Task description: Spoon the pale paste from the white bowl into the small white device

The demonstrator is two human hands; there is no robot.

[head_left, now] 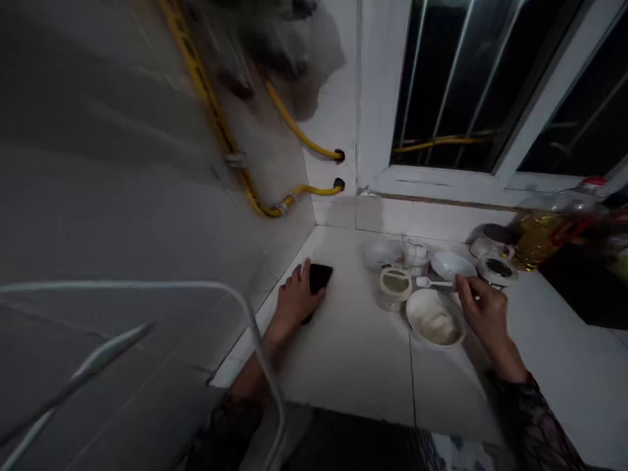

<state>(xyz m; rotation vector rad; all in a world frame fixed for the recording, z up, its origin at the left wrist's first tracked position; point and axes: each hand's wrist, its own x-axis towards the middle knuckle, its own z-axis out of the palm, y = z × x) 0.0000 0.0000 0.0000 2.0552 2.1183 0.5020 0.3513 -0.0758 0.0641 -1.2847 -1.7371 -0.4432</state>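
The left hand (295, 299) lay over a flat black object (320, 278), probably a phone, on the white tiled counter (353, 373), close to the wall. Its fingers extended across the object's upper part with the palm held low. The view did not show whether the hand gripped the object or merely rested on it.

The right hand (485, 320) stood at the other side of the group of dishes, with thumb and forefinger drawn into a narrow pinch at the handle end of a white spoon (434, 282). The spoon lay between a shallow white bowl (449, 263) and a wider white bowl (412, 315) containing a pale substance. The fingertips appeared to reach the handle, although the dim light left actual contact uncertain.

A narrow pinch of this kind suits a light utensil: it keeps the knuckles clear of the adjacent bowls and allows fine control from the fingers.

A round beige-topped container (395, 286) stood just beyond the spoon, beside a small glass jar (416, 254) and a grey bowl (380, 252). A lidded tin (496, 269) and a bottle of yellow oil (537, 241) stood further along, below the window (451, 85). Yellow gas hoses (299, 129) ran down the wall.
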